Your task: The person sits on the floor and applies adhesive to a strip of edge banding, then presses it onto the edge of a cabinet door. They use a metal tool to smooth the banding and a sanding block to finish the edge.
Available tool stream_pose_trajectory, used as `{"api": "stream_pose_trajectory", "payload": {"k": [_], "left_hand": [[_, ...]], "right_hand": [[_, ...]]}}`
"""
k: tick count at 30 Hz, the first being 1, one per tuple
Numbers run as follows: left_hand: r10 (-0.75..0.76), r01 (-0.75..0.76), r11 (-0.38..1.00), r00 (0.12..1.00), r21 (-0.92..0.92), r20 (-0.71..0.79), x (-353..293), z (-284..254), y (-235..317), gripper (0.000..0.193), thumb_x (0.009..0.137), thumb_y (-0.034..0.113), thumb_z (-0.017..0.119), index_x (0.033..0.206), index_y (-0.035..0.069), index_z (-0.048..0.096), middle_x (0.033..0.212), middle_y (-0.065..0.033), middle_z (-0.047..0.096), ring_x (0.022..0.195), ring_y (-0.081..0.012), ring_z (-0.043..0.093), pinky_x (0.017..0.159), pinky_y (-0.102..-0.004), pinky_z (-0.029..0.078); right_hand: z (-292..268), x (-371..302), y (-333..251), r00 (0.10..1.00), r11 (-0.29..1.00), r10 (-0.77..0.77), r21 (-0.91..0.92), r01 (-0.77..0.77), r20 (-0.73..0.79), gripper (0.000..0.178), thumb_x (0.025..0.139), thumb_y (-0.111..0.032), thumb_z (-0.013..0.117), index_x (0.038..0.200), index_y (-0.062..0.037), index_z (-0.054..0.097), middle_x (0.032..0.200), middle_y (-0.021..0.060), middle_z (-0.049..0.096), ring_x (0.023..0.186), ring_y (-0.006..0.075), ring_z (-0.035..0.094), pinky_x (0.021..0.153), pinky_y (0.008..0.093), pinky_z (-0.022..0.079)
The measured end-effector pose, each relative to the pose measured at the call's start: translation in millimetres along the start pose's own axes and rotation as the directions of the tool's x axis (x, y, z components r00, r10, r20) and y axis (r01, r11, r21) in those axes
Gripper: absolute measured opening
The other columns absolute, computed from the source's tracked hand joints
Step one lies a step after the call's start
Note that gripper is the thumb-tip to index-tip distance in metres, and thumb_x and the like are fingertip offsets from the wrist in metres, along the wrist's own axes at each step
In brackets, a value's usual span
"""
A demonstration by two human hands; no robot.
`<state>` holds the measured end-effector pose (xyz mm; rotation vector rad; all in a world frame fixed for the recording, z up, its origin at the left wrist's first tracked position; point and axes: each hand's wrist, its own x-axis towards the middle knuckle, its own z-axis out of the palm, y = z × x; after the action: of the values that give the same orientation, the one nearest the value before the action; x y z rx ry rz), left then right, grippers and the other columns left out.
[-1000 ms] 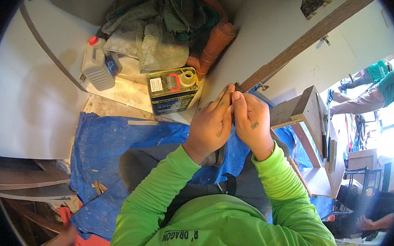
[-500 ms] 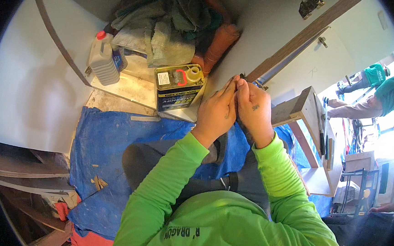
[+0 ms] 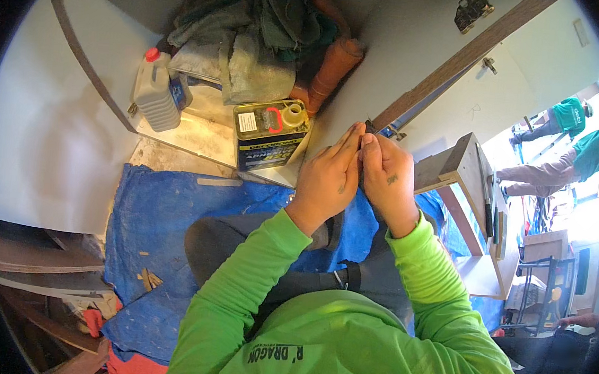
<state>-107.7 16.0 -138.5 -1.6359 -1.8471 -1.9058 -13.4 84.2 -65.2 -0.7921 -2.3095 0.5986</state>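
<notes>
My left hand (image 3: pixel 329 176) and my right hand (image 3: pixel 389 183) meet in front of me, at the near end of a brown wooden edge (image 3: pixel 454 66) on a pale panel. The left fingers are straight and pressed together, angled toward the right hand. On the right hand the thumb points forward and the fingers curl inward. A small dark piece (image 3: pixel 370 125) shows at the fingertips; the hands hide most of it, and its kind is unclear. Just beyond the right fingertips, a metal fitting (image 3: pixel 395 132) sits by the panel's edge.
Left of my hands stand an open rectangular adhesive can (image 3: pixel 268 140) and a white jug with a red cap (image 3: pixel 156 97). A blue sheet (image 3: pixel 151 225) covers the floor beneath me. At right is a wooden frame (image 3: pixel 463 177); farther off, people in green shirts (image 3: pixel 593 155) stand.
Both hands have shifted slightly, staying together at the edge's near end. My right hand is tilted a little differently. The people at the far right have changed position.
</notes>
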Motion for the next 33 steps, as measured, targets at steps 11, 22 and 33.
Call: {"api": "stream_pose_trajectory", "payload": {"k": [11, 22, 33], "left_hand": [[-0.047, 0.048, 0.998, 0.998, -0.027, 0.048, 2.0, 2.9, -2.0, 0.051, 0.097, 0.009, 0.05, 0.146, -0.005, 0.046, 0.141, -0.0251, 0.056, 0.117, -0.0387, 0.063, 0.097, -0.0438, 0.051], [-0.087, 0.098, 0.992, 0.986, -0.074, 0.141, 7.5, -9.0, 2.8, 0.05, 0.099, 0.01, 0.047, 0.146, -0.007, 0.045, 0.141, -0.0276, 0.054, 0.123, -0.0401, 0.059, 0.102, -0.0439, 0.049], [-0.048, 0.057, 0.995, 0.993, -0.082, 0.109, 9.3, -7.3, 1.9, 0.047, 0.101, 0.013, 0.048, 0.143, -0.009, 0.047, 0.137, -0.0295, 0.057, 0.121, -0.0417, 0.06, 0.101, -0.0449, 0.049]], "right_hand": [[1.8, 4.6, 3.8, 0.994, 0.994, -0.102, -0.038, 0.101, -0.023, 0.033, 0.1, -0.019, 0.054, 0.073, 0.0, 0.058, 0.069, 0.0233, 0.058, 0.065, 0.0449, 0.057, 0.059, 0.0514, 0.044], [2.5, 8.9, 4.2, 0.996, 0.997, -0.071, -0.024, 0.07, -0.046, 0.034, 0.099, -0.019, 0.056, 0.071, 0.0001, 0.058, 0.069, 0.0236, 0.057, 0.064, 0.0447, 0.056, 0.058, 0.05, 0.043], [-1.0, 9.5, 7.0, 0.998, 0.992, -0.059, 0.108, 0.06, -0.016, 0.033, 0.101, -0.019, 0.055, 0.074, 0.0005, 0.059, 0.067, 0.0219, 0.056, 0.061, 0.0413, 0.056, 0.056, 0.0464, 0.043]]}}
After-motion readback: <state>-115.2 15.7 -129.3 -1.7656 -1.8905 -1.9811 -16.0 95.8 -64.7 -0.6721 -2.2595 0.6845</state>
